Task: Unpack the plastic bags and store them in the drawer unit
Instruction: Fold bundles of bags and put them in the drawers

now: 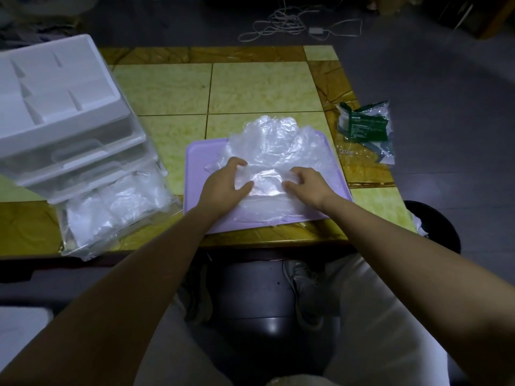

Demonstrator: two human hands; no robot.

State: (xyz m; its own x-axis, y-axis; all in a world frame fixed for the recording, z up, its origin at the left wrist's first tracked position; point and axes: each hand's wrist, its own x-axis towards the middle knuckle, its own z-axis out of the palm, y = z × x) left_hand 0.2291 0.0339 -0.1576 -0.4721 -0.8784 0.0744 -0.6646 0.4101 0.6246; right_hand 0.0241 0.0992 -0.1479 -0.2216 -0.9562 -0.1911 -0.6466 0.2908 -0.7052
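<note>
A heap of clear plastic bags (274,143) lies on a lilac tray (196,160) in the middle of the tiled table. My left hand (224,183) and my right hand (308,185) both grip the near fold of the bags with curled fingers, a short span of plastic between them. The white drawer unit (64,118) stands at the table's left. Its lowest drawer (117,207) is pulled out and holds crumpled clear bags.
An opened clear wrapper with a green label (365,129) lies at the table's right edge. A dark round bin (434,224) stands right of the table. White cables (295,23) lie on the floor beyond. My legs and shoes are below the table's front edge.
</note>
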